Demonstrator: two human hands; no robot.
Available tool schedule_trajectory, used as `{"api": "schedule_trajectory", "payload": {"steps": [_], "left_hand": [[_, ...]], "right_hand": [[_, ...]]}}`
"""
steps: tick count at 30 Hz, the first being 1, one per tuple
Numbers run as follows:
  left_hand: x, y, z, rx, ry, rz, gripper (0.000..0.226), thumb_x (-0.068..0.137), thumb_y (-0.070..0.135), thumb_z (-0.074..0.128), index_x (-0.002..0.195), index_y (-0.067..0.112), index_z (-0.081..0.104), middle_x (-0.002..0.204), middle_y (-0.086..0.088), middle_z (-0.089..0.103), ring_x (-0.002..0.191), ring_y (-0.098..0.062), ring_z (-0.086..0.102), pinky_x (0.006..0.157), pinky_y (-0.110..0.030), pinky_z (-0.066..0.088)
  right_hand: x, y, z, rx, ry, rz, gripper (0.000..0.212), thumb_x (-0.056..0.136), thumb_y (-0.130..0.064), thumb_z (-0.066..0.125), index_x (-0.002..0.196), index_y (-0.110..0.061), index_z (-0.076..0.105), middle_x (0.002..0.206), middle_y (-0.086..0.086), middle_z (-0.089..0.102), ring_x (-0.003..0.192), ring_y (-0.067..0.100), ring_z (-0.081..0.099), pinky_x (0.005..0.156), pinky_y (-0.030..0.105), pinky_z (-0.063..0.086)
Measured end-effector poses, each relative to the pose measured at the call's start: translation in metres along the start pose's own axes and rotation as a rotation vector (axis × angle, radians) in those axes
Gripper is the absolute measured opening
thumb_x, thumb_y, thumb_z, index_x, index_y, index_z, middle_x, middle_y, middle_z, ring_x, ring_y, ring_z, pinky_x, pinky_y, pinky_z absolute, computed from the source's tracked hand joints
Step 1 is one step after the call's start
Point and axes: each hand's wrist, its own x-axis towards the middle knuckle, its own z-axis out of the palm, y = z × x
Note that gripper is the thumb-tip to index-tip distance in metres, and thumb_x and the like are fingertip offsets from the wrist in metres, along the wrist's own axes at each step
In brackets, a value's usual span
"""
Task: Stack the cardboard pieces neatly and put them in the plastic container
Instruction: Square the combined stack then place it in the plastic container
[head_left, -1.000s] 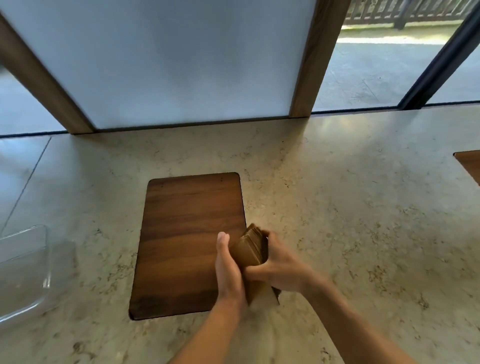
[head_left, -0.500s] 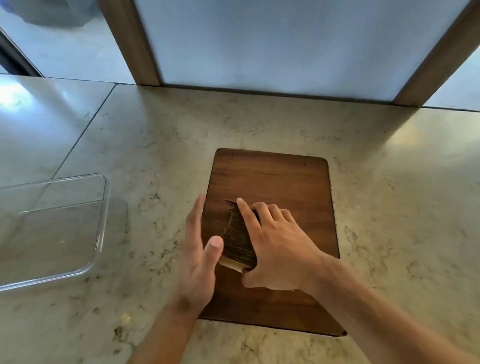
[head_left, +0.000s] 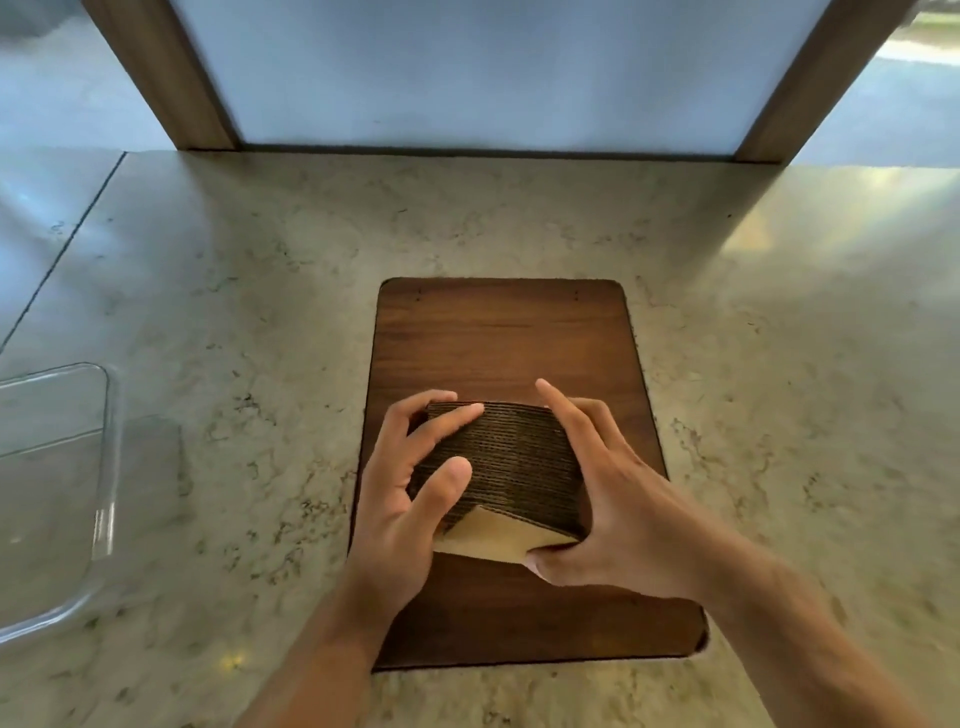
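A thick stack of brown cardboard pieces (head_left: 511, 462) stands on edge on the dark wooden board (head_left: 498, 332), its corrugated edges facing up and a pale flat face toward me. My left hand (head_left: 402, 499) presses the stack's left side, thumb and fingers on the edges. My right hand (head_left: 618, 499) clamps the right side, thumb under the pale face, index finger raised. The clear plastic container (head_left: 106, 467) sits at the far left of the counter, apart from both hands, partly cut off by the frame.
The board lies on a pale marbled stone counter (head_left: 779, 389). Behind it rise a frosted panel (head_left: 467, 67) and two slanted wooden posts (head_left: 166, 78). Bare counter separates the board from the container.
The stack has been turned so its edges face up, and both hands now squeeze it from either side. The left hand, loose half a second ago, has closed onto it. The view shifted.
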Motion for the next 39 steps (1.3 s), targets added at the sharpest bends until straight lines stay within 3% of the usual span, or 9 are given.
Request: {"api": "schedule_trajectory", "payload": {"steps": [5,11,15,18,24,28,32,36,39], "left_hand": [[-0.004,0.002,-0.004,-0.035,-0.137,0.03,0.084,0.093,0.075,0.044,0.151,0.014,0.049,0.149,-0.012,0.049,0.135,-0.033,0.051,0.106,-0.032,0.046],[-0.003,0.001,-0.002,0.113,-0.055,0.034,0.066,0.079,0.035,0.073,0.141,0.027,0.056,0.137,0.011,0.057,0.128,-0.02,0.058,0.099,-0.032,0.055],[-0.004,-0.001,-0.002,0.112,-0.016,-0.002,0.068,0.073,0.036,0.076,0.138,0.03,0.056,0.13,0.013,0.062,0.121,-0.016,0.062,0.093,-0.023,0.055],[-0.005,0.0,0.004,0.108,0.031,0.0,0.063,0.076,0.036,0.076,0.136,0.033,0.057,0.13,0.014,0.063,0.121,-0.017,0.063,0.094,-0.027,0.056],[0.0,0.003,0.013,-0.098,0.278,-0.021,0.044,0.092,0.044,0.051,0.13,0.024,0.064,0.124,0.0,0.069,0.116,-0.03,0.065,0.093,-0.065,0.053],[0.006,0.001,0.012,-0.089,0.198,0.028,0.055,0.097,0.047,0.043,0.143,0.019,0.057,0.135,-0.001,0.063,0.125,-0.028,0.06,0.098,-0.046,0.054],[0.0,-0.004,0.011,0.028,0.039,0.012,0.066,0.096,0.059,0.04,0.155,0.029,0.043,0.159,0.016,0.045,0.149,-0.008,0.036,0.115,-0.015,0.03],[0.003,0.012,0.019,-0.125,0.09,-0.054,0.085,0.089,0.077,0.039,0.153,0.02,0.043,0.162,0.006,0.043,0.151,-0.006,0.032,0.125,-0.032,0.024],[0.008,0.019,0.017,-0.184,0.076,-0.063,0.111,0.08,0.091,0.036,0.154,0.008,0.035,0.165,-0.002,0.035,0.153,-0.005,0.028,0.127,-0.03,0.016]], "right_hand": [[0.007,-0.005,0.005,-0.102,0.085,-0.009,0.151,0.056,-0.068,0.087,0.159,-0.041,-0.02,0.149,-0.018,0.024,0.129,0.004,0.036,0.102,0.021,0.042],[0.005,-0.012,0.012,-0.244,0.171,-0.019,0.148,0.056,-0.074,0.083,0.16,-0.038,-0.016,0.153,-0.004,0.03,0.132,0.014,0.043,0.098,0.025,0.046],[-0.01,-0.006,0.024,0.125,0.24,0.026,0.141,0.06,-0.063,0.088,0.16,-0.046,-0.01,0.157,-0.027,0.012,0.136,-0.004,0.037,0.099,0.018,0.049],[-0.015,-0.009,0.051,0.419,0.38,0.022,0.132,0.064,-0.036,0.09,0.163,-0.037,0.002,0.158,-0.022,0.015,0.143,0.002,0.034,0.104,0.016,0.046],[0.001,-0.035,0.071,0.66,0.583,-0.061,0.106,0.069,-0.031,0.076,0.16,-0.028,0.022,0.157,0.0,0.031,0.142,0.027,0.042,0.109,0.048,0.049],[0.009,-0.027,0.053,0.732,0.536,-0.123,0.092,0.083,-0.039,0.065,0.162,-0.027,0.021,0.162,0.003,0.028,0.147,0.031,0.036,0.116,0.052,0.04],[0.007,-0.014,0.05,0.754,0.469,-0.047,0.085,0.087,-0.057,0.06,0.161,-0.037,0.022,0.163,-0.016,0.028,0.152,0.016,0.03,0.121,0.042,0.034],[0.007,-0.019,0.051,0.904,0.49,-0.003,0.083,0.084,-0.083,0.052,0.157,-0.051,0.029,0.164,-0.021,0.032,0.155,0.01,0.024,0.124,0.058,0.024],[0.007,-0.022,0.052,1.071,0.468,-0.026,0.076,0.085,-0.084,0.049,0.154,-0.056,0.033,0.169,-0.022,0.023,0.159,0.01,0.012,0.126,0.061,0.01]]}}
